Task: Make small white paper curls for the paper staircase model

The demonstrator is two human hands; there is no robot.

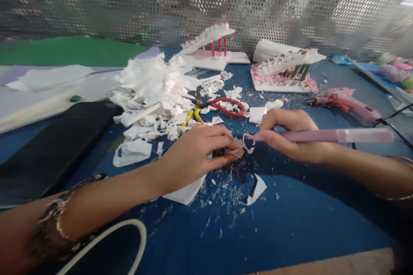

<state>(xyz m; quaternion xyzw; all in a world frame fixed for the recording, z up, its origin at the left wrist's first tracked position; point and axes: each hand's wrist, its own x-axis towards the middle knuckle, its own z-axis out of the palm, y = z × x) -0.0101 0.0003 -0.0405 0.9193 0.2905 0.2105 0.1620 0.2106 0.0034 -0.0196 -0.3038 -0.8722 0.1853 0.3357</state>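
My left hand (198,150) is closed, its fingertips pinching a small pale pink-white scrap (238,149) down on the blue table (290,219). My right hand (290,135) is wrapped round a long lilac craft knife (335,135), whose tip touches the scrap just right of my left fingers. A white sheet (187,191) lies under my left hand, and fine white shavings are scattered in front of it.
A heap of torn white paper (151,90) lies behind my left hand, with red-handled scissors (226,107) and yellow-handled pliers (190,117) beside it. Two white foam models (209,45) (284,71) stand at the back. A pink glue gun (348,103) rests at the right; a black board (54,146) at the left.
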